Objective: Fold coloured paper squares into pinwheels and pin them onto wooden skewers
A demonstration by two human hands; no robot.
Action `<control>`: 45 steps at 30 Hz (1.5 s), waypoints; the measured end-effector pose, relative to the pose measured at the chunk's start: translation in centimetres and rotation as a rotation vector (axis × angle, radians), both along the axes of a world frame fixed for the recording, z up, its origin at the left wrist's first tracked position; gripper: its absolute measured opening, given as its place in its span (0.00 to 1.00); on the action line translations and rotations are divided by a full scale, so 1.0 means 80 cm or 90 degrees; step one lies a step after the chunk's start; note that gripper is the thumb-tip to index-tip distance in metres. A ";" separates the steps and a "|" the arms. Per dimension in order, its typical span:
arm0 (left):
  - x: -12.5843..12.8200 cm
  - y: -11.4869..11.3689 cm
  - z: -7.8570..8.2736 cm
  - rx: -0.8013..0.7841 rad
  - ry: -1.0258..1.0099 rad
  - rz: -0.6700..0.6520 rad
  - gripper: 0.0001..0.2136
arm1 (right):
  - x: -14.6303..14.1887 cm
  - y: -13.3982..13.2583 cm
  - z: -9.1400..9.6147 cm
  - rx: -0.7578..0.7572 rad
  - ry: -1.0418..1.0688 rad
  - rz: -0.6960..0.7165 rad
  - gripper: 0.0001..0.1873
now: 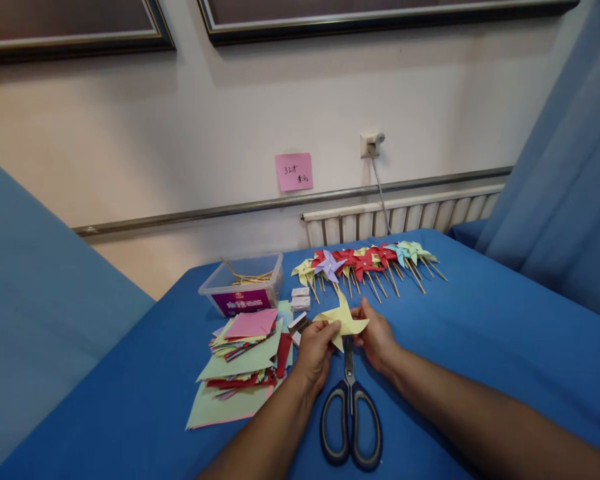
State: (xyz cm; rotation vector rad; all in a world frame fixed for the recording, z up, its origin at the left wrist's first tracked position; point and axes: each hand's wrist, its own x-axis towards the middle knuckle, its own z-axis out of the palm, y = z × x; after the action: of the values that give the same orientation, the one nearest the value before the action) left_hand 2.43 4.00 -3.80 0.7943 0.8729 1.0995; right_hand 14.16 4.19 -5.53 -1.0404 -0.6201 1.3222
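Observation:
A yellow paper pinwheel (343,321) hangs just above the blue table, held between both hands. My left hand (315,352) pinches its left side and my right hand (377,337) grips its right side. Directly below the hands lie scissors (351,415) with dark grey handles, blades pointing away from me. Left of my left hand sits a loose pile of coloured paper squares (243,363). A row of finished pinwheels on wooden sticks (365,263) lies beyond the hands.
A clear plastic box (243,283) with wooden sticks stands at the back left of the blue-covered table (480,333). Small white boxes (301,298) lie beside it. Behind are a wall, a radiator (405,217) and a pink note (294,171). Blue curtains hang at both sides.

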 end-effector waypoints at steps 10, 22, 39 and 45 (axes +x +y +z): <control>0.003 -0.001 0.003 0.007 0.001 0.029 0.10 | 0.010 -0.005 0.004 0.168 -0.102 0.063 0.21; 0.003 0.003 -0.002 0.016 0.016 0.037 0.10 | 0.022 0.003 0.008 0.172 -0.162 0.147 0.18; 0.004 0.004 -0.004 0.004 0.038 0.047 0.10 | 0.022 0.006 0.003 0.131 -0.103 0.160 0.19; 0.004 0.003 -0.001 0.003 0.035 0.046 0.10 | 0.024 0.007 0.002 0.142 -0.074 0.180 0.18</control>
State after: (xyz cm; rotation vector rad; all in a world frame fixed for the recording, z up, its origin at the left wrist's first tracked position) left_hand 2.75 4.24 -3.84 0.8057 0.9518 1.1473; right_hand 16.08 4.79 -5.34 -0.8732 -1.0084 1.4030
